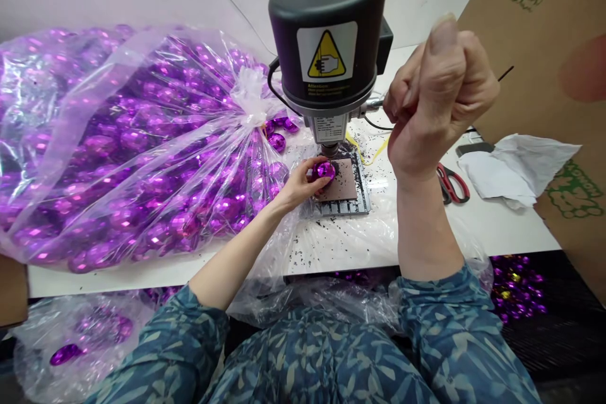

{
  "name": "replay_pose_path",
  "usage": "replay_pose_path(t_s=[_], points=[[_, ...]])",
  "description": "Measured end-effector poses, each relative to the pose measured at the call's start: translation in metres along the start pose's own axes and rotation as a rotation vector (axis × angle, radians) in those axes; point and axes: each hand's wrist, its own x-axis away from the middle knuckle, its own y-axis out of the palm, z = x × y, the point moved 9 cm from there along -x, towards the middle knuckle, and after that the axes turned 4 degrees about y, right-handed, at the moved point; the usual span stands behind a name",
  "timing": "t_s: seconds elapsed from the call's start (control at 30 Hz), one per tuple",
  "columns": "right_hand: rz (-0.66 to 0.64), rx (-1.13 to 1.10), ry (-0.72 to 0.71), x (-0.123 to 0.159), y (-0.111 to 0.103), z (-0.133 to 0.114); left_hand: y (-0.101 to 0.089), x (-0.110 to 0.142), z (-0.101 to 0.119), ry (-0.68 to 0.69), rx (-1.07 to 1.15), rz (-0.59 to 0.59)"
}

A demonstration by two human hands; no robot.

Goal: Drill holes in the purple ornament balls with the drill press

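My left hand (300,184) is closed around a shiny purple faceted bauble (326,169), pinching it between thumb and fingers. The bauble is over a small square board (346,184) that lies on the slotted metal base (362,207) of a small drill press (327,16). Directly above is the lower end of the press; the machine's body hides where tool and bauble may meet. My right hand (440,91) is raised in a fist at the machine's right side, wrapped around its feed lever (374,104). Most of the lever is hidden by the fingers.
Left of the press lies a large tied clear bag (142,151) full of purple baubles. Dark shavings dot the white table (502,233). At right are red-handled scissors (457,184), crumpled white paper (511,167) and a cardboard box (534,57). More purple baubles (518,290) sit below the table.
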Motion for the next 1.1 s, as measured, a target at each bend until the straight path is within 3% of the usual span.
replay_pose_path(t_s=[0.13, 0.3, 0.57, 0.87, 1.03, 1.1], points=[[-0.006, -0.06, -0.009, -0.001, 0.002, -0.002, -0.001, 0.002, 0.015, 0.125, -0.244, 0.006], [0.007, -0.099, -0.031, -0.001, 0.001, -0.002, 0.006, -0.001, 0.02, 0.18, -0.503, 0.043], [-0.047, 0.036, 0.127, 0.003, 0.0, 0.024, 0.013, 0.009, 0.009, 0.162, -0.296, 0.196], [0.051, 0.034, 0.007, 0.014, -0.011, 0.0, 0.011, 0.008, 0.008, 0.19, -0.265, 0.201], [0.011, 0.039, 0.04, 0.024, -0.014, 0.003, 0.011, 0.008, 0.008, 0.201, -0.281, 0.193], [0.066, 0.017, -0.029, 0.025, -0.017, 0.001, 0.011, 0.008, 0.008, 0.201, -0.276, 0.191]])
